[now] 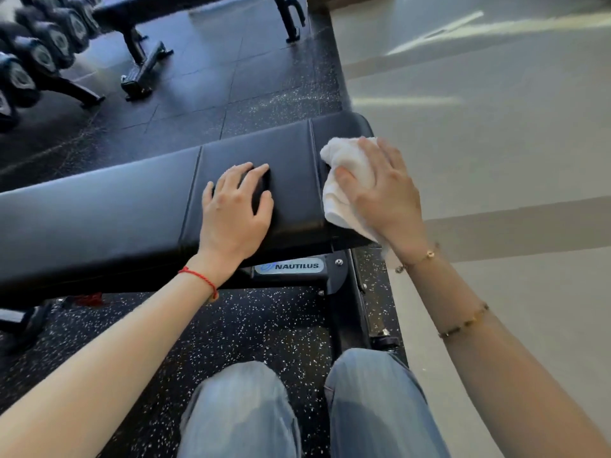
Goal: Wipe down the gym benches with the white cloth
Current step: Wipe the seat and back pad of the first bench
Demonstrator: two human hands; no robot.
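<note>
At centre right of the frame, right hand [383,190] clamping the bunched white cloth [344,180] onto the bench [99,206] end, pad's long axis running leftward, unwiped length beyond the flat, spread-fingered left hand [236,209].

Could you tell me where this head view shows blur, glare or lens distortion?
Head view: the dumbbells at top left are smeared by blur; bright streaks of glare cross the pale floor; the wide lens bows the bench; the white cloth and both hands look fairly sharp.
</note>
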